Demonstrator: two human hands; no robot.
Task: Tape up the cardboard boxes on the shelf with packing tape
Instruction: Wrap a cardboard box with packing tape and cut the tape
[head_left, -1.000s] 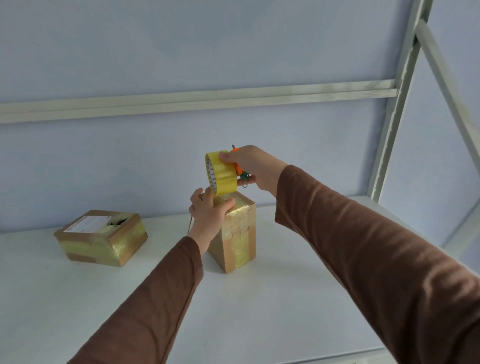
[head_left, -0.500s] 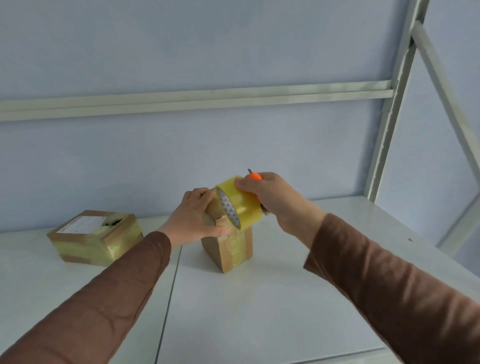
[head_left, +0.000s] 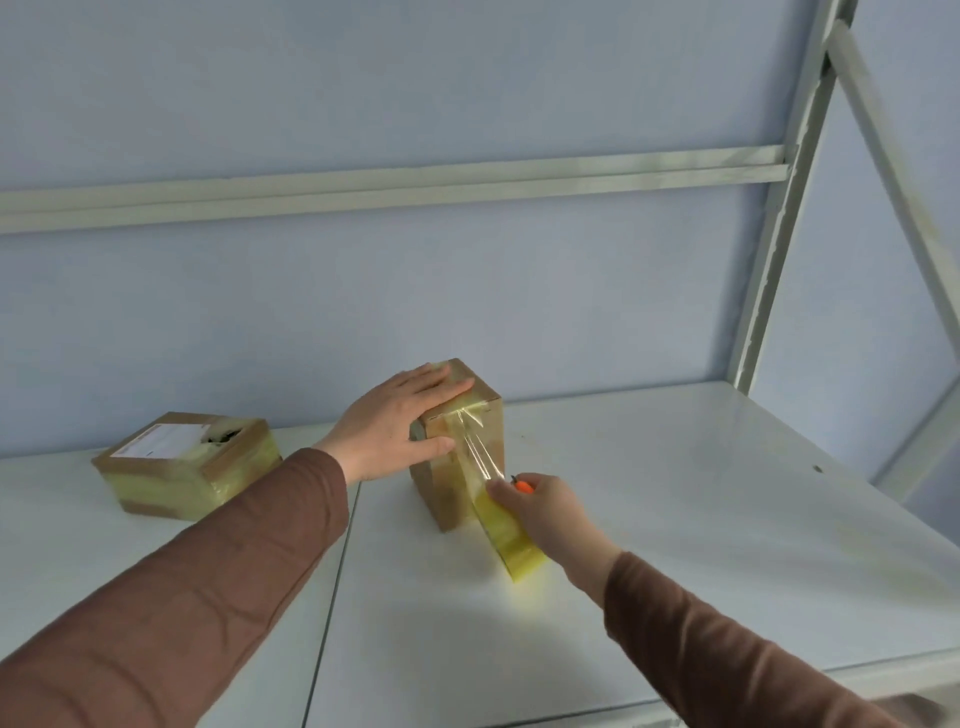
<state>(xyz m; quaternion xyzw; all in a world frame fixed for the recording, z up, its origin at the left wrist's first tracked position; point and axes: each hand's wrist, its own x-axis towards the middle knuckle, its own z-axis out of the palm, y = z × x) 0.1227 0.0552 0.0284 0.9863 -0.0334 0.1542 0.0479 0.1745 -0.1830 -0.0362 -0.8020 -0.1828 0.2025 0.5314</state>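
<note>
My left hand (head_left: 402, 422) lies flat on the tall brown cardboard box (head_left: 457, 441) mid-shelf, fingers straight. My right hand (head_left: 545, 512) grips the yellow packing tape roll (head_left: 509, 530) w/ an orange cutter (head_left: 523, 486); clear strip runs up to box top.

two cardboard boxes (head_left: 457, 447) (head_left: 187, 462), one tape roll (head_left: 511, 535), two hands (head_left: 395, 421) (head_left: 550, 514)

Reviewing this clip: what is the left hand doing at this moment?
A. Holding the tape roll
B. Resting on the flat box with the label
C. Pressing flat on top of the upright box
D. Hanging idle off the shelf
C: the left hand lies with straight fingers on top of the upright box, while the right hand has the tape roll in its grip.
</note>
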